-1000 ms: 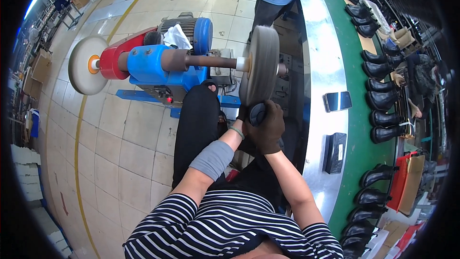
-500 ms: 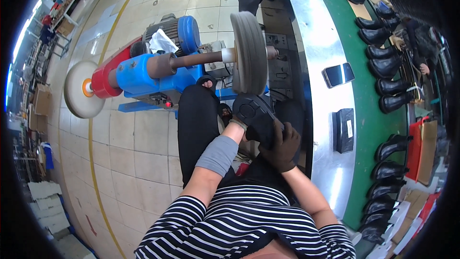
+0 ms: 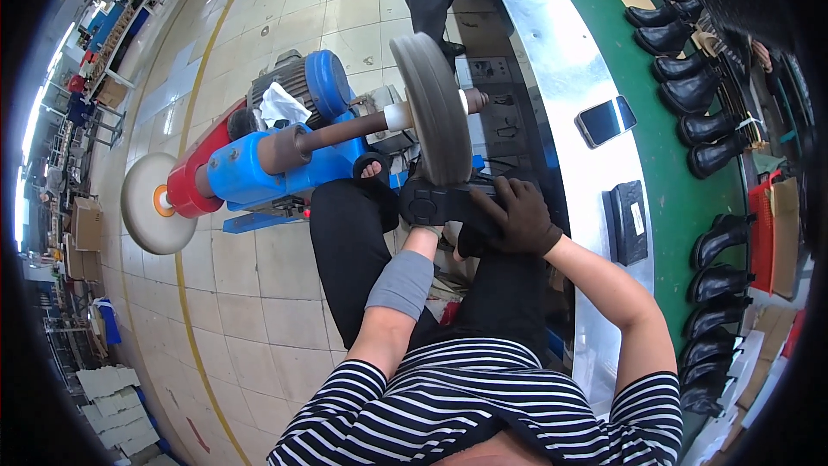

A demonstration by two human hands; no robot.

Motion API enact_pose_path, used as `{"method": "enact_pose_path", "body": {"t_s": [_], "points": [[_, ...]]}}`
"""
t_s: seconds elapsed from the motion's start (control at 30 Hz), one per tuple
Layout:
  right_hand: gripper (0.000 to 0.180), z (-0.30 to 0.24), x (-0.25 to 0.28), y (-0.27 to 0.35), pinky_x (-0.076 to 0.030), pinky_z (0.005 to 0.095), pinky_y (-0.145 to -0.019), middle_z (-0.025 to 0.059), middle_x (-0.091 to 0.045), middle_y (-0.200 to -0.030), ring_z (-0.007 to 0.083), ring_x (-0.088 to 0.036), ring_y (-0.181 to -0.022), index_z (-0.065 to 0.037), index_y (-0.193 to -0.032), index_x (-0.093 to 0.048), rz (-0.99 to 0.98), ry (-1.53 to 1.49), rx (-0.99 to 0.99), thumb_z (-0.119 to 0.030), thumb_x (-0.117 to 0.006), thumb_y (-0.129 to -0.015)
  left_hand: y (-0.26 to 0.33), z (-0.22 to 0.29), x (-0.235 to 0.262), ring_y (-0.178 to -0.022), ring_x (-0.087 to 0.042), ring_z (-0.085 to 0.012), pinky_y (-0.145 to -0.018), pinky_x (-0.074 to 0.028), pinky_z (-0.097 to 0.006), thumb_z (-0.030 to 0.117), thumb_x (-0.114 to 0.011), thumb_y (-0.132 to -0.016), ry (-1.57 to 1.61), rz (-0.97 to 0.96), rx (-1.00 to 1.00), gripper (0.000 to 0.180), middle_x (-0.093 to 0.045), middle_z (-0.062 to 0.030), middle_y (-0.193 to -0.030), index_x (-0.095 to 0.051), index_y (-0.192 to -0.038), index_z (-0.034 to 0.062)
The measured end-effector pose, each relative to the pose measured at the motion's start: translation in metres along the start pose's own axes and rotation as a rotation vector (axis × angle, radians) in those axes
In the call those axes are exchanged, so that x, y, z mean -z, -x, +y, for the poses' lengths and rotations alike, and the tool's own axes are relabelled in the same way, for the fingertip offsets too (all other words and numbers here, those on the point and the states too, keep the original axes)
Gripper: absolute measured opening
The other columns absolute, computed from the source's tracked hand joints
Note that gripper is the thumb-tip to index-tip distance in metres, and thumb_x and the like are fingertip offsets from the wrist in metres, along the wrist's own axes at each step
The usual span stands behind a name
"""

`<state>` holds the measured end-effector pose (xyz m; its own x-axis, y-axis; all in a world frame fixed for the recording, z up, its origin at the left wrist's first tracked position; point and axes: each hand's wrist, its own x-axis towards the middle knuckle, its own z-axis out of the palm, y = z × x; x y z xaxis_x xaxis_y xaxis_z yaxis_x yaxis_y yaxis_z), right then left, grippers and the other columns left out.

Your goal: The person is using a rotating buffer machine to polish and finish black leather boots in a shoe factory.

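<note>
The black shoe (image 3: 423, 207) is in the middle of the frame, with its sole turned up, just below the grey wheel (image 3: 434, 112). The lower rim of the wheel comes to the upper side of the shoe (the exact place of contact is not clear to see).

The left hand (image 3: 423, 223) is under the rounded, patterned end of the sole, so this end lies above the wrist; its fingers are hidden by the shoe, and I cannot tell how they close. The right hand (image 3: 522, 220), in a brown glove, is at the other end, right of the centre; its fingers are spread apart and laid over the shoe. Whether the thumb closes from below, I cannot tell.

About containers: at the right edge of the frame is a red basket (image 3: 761, 224), and a brown cardboard panel (image 3: 784, 233) stands in it or against it (I cannot tell which). At the left edge there is a brown carton (image 3: 87, 216), whose inside is not visible.

On the metal bench (image 3: 561, 43), right of the hands, lie a phone (image 3: 606, 121) and a black block (image 3: 628, 220) with a white label. Further right, black boots (image 3: 693, 91) stand along the green surface (image 3: 664, 190).
</note>
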<state>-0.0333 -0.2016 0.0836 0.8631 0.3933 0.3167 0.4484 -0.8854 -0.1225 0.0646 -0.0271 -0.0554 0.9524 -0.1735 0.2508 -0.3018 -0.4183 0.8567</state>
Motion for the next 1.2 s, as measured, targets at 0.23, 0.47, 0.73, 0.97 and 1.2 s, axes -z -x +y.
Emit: {"method": "enact_pose_path", "body": {"t_s": [0.23,0.47,0.73,0.97,1.2], "points": [[0.077,-0.003,-0.012,-0.023,-0.043,0.0401,-0.075,0.0209,-0.050,-0.108,0.0321,-0.053,-0.090,-0.017,-0.133,-0.047,0.017,0.064,0.161,-0.045,-0.069,-0.065,-0.007,-0.008,0.014,-0.102,-0.058,-0.0262,-0.089,-0.046,-0.035,0.032,-0.056,-0.084,0.030,0.066,0.035,0.035,-0.063,-0.0119,-0.108,-0.062,-0.112,0.0104],[0.074,-0.016,-0.025,-0.032,-0.045,0.0431,-0.080,0.0213,-0.051,-0.107,0.0339,-0.054,-0.094,-0.018,-0.129,-0.052,0.096,0.106,0.249,-0.057,-0.064,-0.067,-0.005,-0.014,0.033,-0.103,-0.058,-0.0261,-0.090,-0.046,-0.035,0.032,-0.054,-0.085,0.038,0.097,0.059,0.036,-0.062,-0.0119,-0.109,-0.061,-0.112,0.0100],[0.071,-0.033,-0.005,0.000,-0.044,0.0453,-0.083,0.0184,-0.051,-0.110,0.0340,-0.054,-0.097,-0.017,-0.125,-0.052,0.267,0.055,0.044,-0.045,-0.072,-0.062,0.024,0.001,0.032,-0.104,-0.057,-0.0259,-0.091,-0.046,-0.035,0.031,-0.053,-0.086,0.043,-0.003,-0.024,0.036,-0.061,-0.0119,-0.110,-0.061,-0.113,0.0096],[0.086,-0.075,0.016,0.062,-0.041,0.0493,-0.086,0.0204,-0.046,-0.119,0.0399,-0.049,-0.104,-0.015,-0.131,-0.042,0.284,0.121,-0.410,-0.032,-0.080,-0.056,0.041,0.014,0.011,-0.106,-0.057,-0.0258,-0.092,-0.046,-0.035,0.031,-0.052,-0.087,0.113,-0.178,-0.268,0.036,-0.061,-0.0119,-0.111,-0.060,-0.114,0.0092],[0.089,-0.071,0.017,0.093,-0.038,0.0464,-0.093,0.0214,-0.042,-0.125,0.0400,-0.044,-0.112,-0.023,-0.136,-0.043,0.330,-0.095,-0.723,-0.020,-0.079,-0.054,0.012,0.010,0.001,-0.115,-0.051,-0.0247,-0.100,-0.041,-0.039,0.036,-0.035,-0.096,1.438,-0.507,0.207,0.040,-0.054,-0.0092,-0.123,-0.054,-0.118,0.0093]]}}
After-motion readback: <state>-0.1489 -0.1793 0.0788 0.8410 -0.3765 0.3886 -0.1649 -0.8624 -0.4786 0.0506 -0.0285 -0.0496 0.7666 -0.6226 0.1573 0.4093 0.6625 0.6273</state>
